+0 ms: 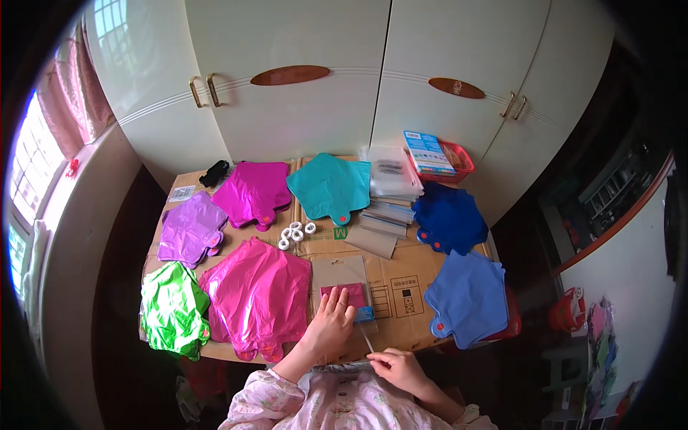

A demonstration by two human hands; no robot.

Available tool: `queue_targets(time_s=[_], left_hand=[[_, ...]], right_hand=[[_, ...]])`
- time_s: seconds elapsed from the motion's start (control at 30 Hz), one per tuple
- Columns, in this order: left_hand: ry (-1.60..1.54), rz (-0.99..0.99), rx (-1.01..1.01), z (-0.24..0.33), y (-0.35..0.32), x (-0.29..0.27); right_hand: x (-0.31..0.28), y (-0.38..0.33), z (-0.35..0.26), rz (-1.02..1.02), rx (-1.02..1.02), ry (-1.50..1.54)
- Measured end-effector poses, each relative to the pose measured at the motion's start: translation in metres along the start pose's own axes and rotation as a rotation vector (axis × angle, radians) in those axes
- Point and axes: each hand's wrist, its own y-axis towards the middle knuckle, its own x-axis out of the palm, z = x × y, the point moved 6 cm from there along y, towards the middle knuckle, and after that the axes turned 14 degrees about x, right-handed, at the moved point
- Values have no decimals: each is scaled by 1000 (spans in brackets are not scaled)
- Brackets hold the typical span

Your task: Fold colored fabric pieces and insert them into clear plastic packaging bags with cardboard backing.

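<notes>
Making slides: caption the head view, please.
Left hand on a flat magenta piece, right hand holding a thin strip, among colourful foil shapes.

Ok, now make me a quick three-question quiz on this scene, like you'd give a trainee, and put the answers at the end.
1. Which of the person's hands rests on the small magenta rectangle?
2. True or false: the teal foil shape lies to the left of the dark blue foil shape.
3. What colour is the basket at the back right? A) green B) red C) white

Key:
1. The left hand.
2. True.
3. B, red.
</notes>
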Motion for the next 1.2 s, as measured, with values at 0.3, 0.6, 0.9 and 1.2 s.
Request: queue_targets(time_s=[0.3, 0.6, 0.9, 1.2], left_hand=[[-5, -21, 2, 4, -1, -1], [-42, 31, 30, 5, -3, -5], [-43, 32, 30, 7, -3, -5], [-35, 43, 47, 9, -9, -12]], right_hand=[[13, -3, 0, 110, -3, -55], [-6, 48, 8, 279, -149, -280], [-4, 88, 9, 204, -414, -243], [0, 92, 12, 136, -518, -282]])
